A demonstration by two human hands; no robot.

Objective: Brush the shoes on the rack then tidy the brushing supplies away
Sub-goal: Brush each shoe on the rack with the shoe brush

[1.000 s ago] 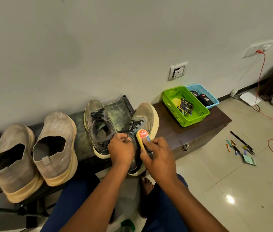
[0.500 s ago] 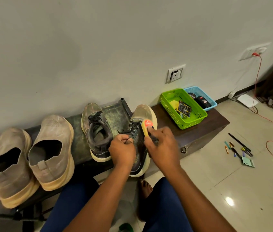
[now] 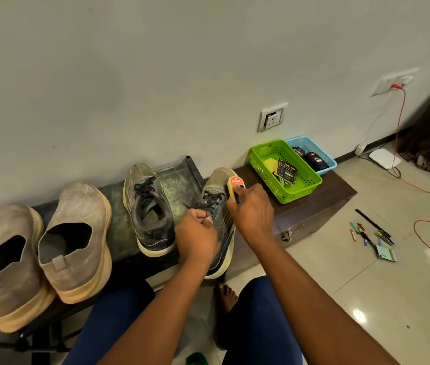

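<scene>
The shoe (held by the left grip) now has the brush, clamped in the right grip, moved up to its toe, so brushing goes on.

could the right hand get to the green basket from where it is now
Probably yes. The right hand holds the shoe brush at the laced shoe, and the green basket sits just beyond it on the chest with nothing between, though the hand is occupied.
</scene>
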